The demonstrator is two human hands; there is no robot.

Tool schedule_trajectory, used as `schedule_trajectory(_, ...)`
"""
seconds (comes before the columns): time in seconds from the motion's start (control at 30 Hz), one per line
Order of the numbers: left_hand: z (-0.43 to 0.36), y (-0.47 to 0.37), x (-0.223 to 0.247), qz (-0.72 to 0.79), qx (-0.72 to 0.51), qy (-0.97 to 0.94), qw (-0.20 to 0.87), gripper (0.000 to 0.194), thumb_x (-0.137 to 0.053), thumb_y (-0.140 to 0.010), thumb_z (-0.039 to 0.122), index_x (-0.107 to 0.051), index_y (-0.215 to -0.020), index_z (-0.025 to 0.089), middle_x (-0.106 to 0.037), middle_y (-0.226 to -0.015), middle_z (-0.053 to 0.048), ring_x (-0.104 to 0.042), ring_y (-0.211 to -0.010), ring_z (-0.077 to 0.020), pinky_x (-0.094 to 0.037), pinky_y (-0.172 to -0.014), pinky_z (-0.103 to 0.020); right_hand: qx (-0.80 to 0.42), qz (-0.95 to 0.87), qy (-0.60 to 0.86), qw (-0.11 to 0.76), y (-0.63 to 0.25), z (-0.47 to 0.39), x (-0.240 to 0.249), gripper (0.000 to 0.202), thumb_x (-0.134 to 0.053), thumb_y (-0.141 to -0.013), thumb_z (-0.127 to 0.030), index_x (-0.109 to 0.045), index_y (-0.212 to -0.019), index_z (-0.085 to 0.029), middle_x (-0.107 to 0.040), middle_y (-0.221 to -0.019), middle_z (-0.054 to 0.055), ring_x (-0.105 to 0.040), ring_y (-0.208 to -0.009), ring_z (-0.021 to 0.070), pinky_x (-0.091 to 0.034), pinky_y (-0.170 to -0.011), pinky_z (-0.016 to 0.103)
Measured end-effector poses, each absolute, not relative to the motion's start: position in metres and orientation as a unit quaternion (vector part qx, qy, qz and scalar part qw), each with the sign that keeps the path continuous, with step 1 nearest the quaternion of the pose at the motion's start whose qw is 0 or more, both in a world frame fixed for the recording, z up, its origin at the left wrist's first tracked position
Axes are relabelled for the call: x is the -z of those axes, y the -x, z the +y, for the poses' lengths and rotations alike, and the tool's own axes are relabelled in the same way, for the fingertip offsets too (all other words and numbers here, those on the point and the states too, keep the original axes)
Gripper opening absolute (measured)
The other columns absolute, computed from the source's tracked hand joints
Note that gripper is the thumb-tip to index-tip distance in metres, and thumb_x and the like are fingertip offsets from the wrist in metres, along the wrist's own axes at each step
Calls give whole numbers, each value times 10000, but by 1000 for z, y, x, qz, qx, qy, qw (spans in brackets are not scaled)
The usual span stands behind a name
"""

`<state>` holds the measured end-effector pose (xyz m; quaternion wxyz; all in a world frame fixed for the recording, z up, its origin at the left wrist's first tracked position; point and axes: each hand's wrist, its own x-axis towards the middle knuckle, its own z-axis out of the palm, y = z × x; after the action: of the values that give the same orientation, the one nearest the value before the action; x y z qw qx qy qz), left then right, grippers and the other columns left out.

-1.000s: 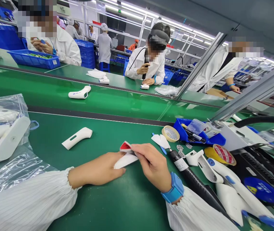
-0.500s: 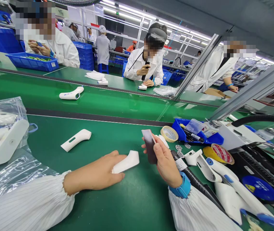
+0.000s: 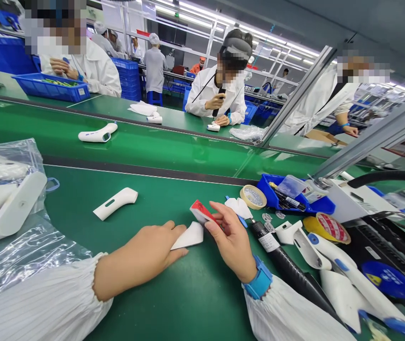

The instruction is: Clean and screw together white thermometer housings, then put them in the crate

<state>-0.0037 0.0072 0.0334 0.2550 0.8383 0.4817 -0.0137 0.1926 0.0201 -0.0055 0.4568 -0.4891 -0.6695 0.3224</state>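
Beside a black tool [image 3: 287, 263], right fingers [image 3: 224, 212] grip a red-faced block [image 3: 200, 211], left fingers [image 3: 178, 232] a white shell [image 3: 191, 236].

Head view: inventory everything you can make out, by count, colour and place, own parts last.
Held shell: one, white, in left hand
Block: one, red and grey, in right hand
Loose shell: one, white, on table, left
Device: one, white and blue, on green strip
Bag: one, clear, left
Ring: one, cream, beside tray
Tray: one, blue, right
Tape roll: one, yellow, right
Cylindrical tool: one, black, right
White parts: several, some blue, right
Basket: one, blue, far left
Crates: stack, blue, back left
Frame bars: several, silver, right
Co-workers: three near, more farther; mostly white, beyond strip
Wristband: one, blue, behind right hand
Sleeves: two, white, lower edge
Left hand, right hand: one each, bare, centre
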Motion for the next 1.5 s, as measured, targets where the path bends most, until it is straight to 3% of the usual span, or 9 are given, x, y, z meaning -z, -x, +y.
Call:
schedule_trajectory(0.1, 6, 3, -31, 490, 13, -838, 241, 356, -296, -860, 434, -522, -998, 195, -568, -841, -57, -573, -672, -220, -408, -587, -320, -413, -622, 494, 446, -188, 22, 9, 456, -576, -778, -361, -477, -1197, -212, -578, -1072, 84, -579, -859, 163, -500, -786, 343)
schedule_trajectory(0.23, 7, 5, -31, 498, 0, -830, 252, 340, -315, -852, 442, -529, -979, 210, -563, -854, -50, -575, -671, -212, -409, -583, -313, -453, -612, 487, 428, -187, 26, 9, 541, -621, -734, -373, -459, -1223, -206, -585, -1077, 78, -575, -918, 172, -484, -842, 353)
schedule_trajectory(0.5, 9, 1, -37, 509, 36, -836, 199, 434, -238, -872, 458, -540, -1089, 234, -572, -799, -61, -585, -627, -221, -413, -546, -314, -433, -681, 474, 353, -188, 26, -1, 313, -503, -826, -365, -585, -1103, -245, -585, -1148, 63, -532, -1059, 193, -424, -926, 379)
schedule_trajectory(0.7, 7, -2, -34, 502, 53, -848, 163, 402, -262, -881, 436, -555, -1003, 190, -589, -792, -68, -591, -614, -216, -425, -537, -307, -500, -595, 484, 401, -189, 27, -2, 352, -562, -787, -358, -559, -1105, -207, -637, -1046, 65, -600, -899, 179, -504, -789, 338)
schedule_trajectory(0.93, 3, -4, -22, 509, 61, -855, 76, 369, -322, -878, 421, -569, -890, 147, -616, -728, -97, -600, -567, -231, -423, -506, -307, -346, -667, 473, 460, -183, 30, 1, 124, -572, -786, -229, -685, -835, -216, -639, -847, 48, -590, -806, 165, -489, -741, 314)
schedule_trajectory(1.5, -5, -13, -23, 508, 108, -854, 23, 307, -336, -890, 333, -577, -960, 155, -607, -717, -114, -599, -570, -234, -391, -465, -289, -277, -708, 457, 461, -179, 28, 0, 133, -560, -796, -169, -683, -817, -215, -639, -798, 39, -590, -749, 149, -486, -692, 293)
